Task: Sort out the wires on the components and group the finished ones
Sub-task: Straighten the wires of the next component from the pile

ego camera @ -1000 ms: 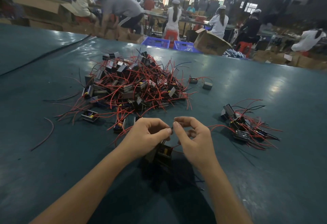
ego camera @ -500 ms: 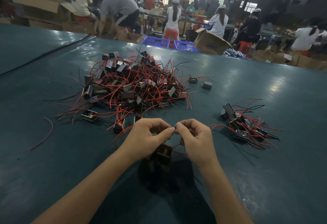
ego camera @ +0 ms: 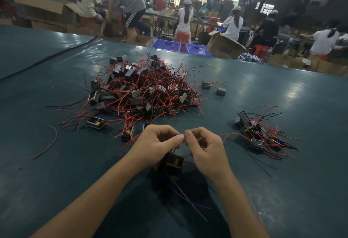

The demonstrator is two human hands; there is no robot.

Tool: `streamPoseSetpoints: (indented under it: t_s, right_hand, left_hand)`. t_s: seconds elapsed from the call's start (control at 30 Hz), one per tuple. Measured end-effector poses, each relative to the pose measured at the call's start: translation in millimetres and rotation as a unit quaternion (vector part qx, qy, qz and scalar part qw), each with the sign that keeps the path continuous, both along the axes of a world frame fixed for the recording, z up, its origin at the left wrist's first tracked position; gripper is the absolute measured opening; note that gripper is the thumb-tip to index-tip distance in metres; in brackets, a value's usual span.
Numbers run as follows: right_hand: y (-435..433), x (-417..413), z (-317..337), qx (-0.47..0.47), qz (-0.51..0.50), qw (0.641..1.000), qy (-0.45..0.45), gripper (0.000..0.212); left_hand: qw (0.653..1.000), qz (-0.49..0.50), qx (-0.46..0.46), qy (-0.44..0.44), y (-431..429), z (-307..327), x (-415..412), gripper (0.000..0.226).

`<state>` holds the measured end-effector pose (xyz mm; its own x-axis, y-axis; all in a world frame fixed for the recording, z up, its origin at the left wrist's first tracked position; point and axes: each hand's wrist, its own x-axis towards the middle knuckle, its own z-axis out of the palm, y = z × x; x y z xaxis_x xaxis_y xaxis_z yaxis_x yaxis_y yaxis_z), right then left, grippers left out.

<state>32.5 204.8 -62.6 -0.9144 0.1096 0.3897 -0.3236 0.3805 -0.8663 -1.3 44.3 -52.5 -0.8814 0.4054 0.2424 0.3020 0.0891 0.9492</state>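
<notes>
A small dark component [ego camera: 172, 164] with a yellow spot hangs between my hands, above the green table [ego camera: 56, 181]. My left hand [ego camera: 156, 145] and my right hand [ego camera: 205, 149] meet fingertip to fingertip over it, each pinching the ends of its wires; its other red and blue leads trail toward me. A big heap of components [ego camera: 143, 89] tangled in red wires lies behind my hands. A smaller group of components [ego camera: 261, 134] with red and black wires lies to the right.
Loose components [ego camera: 95, 123] and a stray red wire [ego camera: 48, 143] lie left of my hands. Two single parts [ego camera: 220, 91] sit right of the heap. Beyond the table's far edge are blue crates [ego camera: 165, 44], cardboard boxes [ego camera: 224, 46] and several seated workers.
My fingertips have closed together on the wire ends. The component has stayed hanging beneath them. A person in the background at the left has stood up.
</notes>
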Motion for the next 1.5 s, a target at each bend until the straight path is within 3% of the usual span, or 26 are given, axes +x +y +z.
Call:
streamPoseSetpoints:
  t_s: [0.2, 0.37, 0.63, 0.9, 1.0, 1.17, 1.27, 1.37, 1.5]
  right_hand:
    - [0, 1, 2, 0.015, 0.002, 0.999, -0.028, 0.030]
    - [0, 0, 2, -0.007, -0.008, 0.999, -0.046, 0.033]
    - [1, 4, 5, -0.007, 0.025, 0.999, 0.023, 0.012]
    - [1, 3, 5, -0.005, 0.019, 0.999, 0.033, 0.008]
    - [1, 2, 6, -0.034, 0.005, 0.999, -0.025, 0.019]
    - [4, -2, 5, -0.143, -0.002, 0.979, -0.144, 0.032]
    - [5, -3, 4, -0.151, -0.006, 0.975, -0.163, 0.038]
    - [2, -1, 4, -0.131, -0.014, 0.983, -0.131, 0.042]
    - [1, 1, 7, -0.117, -0.024, 0.993, 0.006, 0.019]
  left_hand:
    - [0.991, 0.051, -0.050, 0.111, 2, -2, 4, 0.009]
    - [0.987, 0.057, -0.071, 0.131, 2, -3, 4, 0.008]
    - [0.999, -0.010, 0.025, -0.034, -4, 7, -5, 0.017]
    - [0.997, -0.045, 0.019, -0.059, -7, 8, -2, 0.012]
    - [0.999, -0.023, -0.025, -0.002, -5, 6, -1, 0.008]
    - [0.970, 0.029, -0.130, 0.201, -4, 0, 2, 0.003]
    - [0.965, 0.025, -0.134, 0.223, -2, -2, 3, 0.003]
    - [0.976, 0.019, -0.107, 0.189, 1, -1, 4, 0.004]
    - [0.992, 0.030, -0.073, 0.100, -1, 3, 2, 0.010]
